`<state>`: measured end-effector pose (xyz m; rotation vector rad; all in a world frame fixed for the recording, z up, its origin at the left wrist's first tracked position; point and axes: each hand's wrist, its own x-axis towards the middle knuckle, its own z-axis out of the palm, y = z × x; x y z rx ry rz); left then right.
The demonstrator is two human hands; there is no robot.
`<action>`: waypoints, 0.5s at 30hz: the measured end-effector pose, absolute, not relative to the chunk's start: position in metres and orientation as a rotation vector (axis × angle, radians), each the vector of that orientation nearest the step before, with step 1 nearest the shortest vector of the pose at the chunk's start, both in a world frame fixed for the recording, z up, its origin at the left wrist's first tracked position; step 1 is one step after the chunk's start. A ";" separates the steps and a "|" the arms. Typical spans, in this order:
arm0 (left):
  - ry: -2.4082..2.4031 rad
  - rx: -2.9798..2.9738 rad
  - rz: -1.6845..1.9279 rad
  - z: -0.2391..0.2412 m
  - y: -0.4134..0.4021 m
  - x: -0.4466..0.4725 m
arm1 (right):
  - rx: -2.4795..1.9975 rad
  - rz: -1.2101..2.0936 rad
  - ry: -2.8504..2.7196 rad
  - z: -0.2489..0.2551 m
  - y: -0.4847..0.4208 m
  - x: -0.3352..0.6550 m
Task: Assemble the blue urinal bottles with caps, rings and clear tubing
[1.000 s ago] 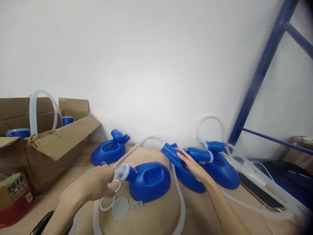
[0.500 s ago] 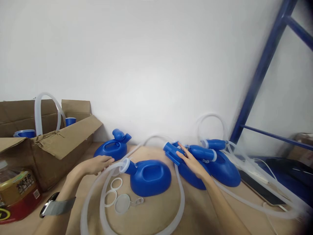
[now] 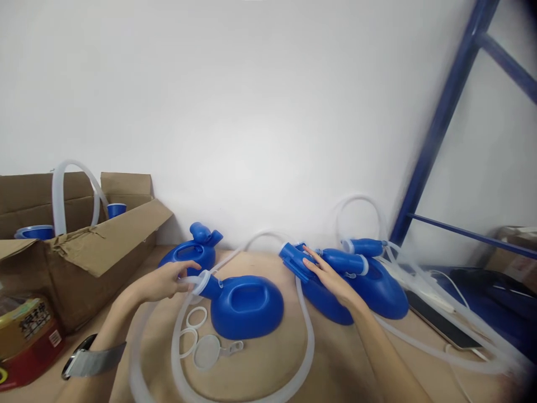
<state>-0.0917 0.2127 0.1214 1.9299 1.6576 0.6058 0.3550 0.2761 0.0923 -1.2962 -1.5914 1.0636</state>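
Note:
A blue plastic urinal bottle (image 3: 247, 310) lies in the middle of the table, its white-collared neck pointing left. My left hand (image 3: 168, 280) is closed round the clear tube (image 3: 191, 279) right at that collar. Under it lie two white rings (image 3: 197, 317) and a translucent round cap (image 3: 207, 352) with a strap. To the right, my right hand (image 3: 329, 275) lies over the neck of a second blue urinal bottle (image 3: 325, 302), thumb and fingers about it. This bottle's body is partly hidden by my hand and forearm.
Another blue bottle (image 3: 188, 256) stands behind my left hand; one more (image 3: 384, 291) is at the right. A cardboard box (image 3: 104, 243) with tubes and a red-and-yellow container (image 3: 31, 341) stand left. A phone (image 3: 442, 322) and blue metal frame (image 3: 436, 134) are right.
My left hand has moved onto the tube end at the middle bottle's collar and closed on it. That bottle has shifted slightly left. My right hand stays on its bottle.

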 end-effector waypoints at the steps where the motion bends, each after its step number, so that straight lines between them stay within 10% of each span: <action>1: 1.692 1.948 0.648 0.121 0.216 -0.095 | -1.332 1.086 -1.604 0.098 0.272 0.355; 15: 0.944 1.388 1.245 0.151 0.162 0.036 | -0.939 1.111 -1.929 0.146 0.169 0.273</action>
